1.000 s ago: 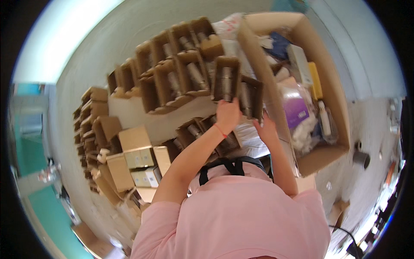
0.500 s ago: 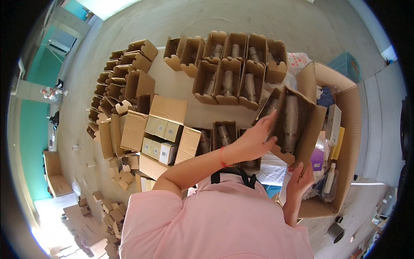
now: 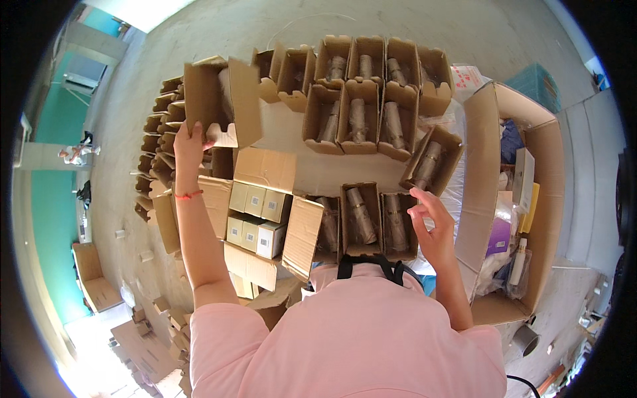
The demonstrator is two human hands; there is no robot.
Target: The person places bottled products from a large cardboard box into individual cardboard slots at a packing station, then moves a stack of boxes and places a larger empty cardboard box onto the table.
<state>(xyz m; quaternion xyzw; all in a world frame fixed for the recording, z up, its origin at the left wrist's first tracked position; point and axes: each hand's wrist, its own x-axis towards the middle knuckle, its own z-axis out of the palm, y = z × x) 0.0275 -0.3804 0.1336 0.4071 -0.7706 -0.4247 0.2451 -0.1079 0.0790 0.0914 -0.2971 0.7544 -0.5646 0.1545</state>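
Observation:
My left hand (image 3: 191,144) grips the lower edge of an open brown cardboard box (image 3: 244,99), holding it up over the far left. A pale rounded thing shows inside that box, partly hidden by its wall. Nothing is in my right hand (image 3: 434,225); its fingers are apart and partly bent, beside a short row of open boxes. A film-wrapped bottle-like tube (image 3: 360,215) lies in the middle box of that row. Just beyond my right fingers, a tilted box (image 3: 451,149) holds another wrapped tube (image 3: 430,162).
Beyond stand two rows of open boxes, several with wrapped tubes (image 3: 358,119). Stacked empty-looking boxes (image 3: 151,142) line the left. A carton (image 3: 265,166) with small labelled boxes (image 3: 267,239) stands near left. At right, a large carton (image 3: 545,199) contains mixed packages.
My left hand has swung from the right to the far left, carrying a box. My right hand has let go and moved left and up. The tilted box at right is now uncovered.

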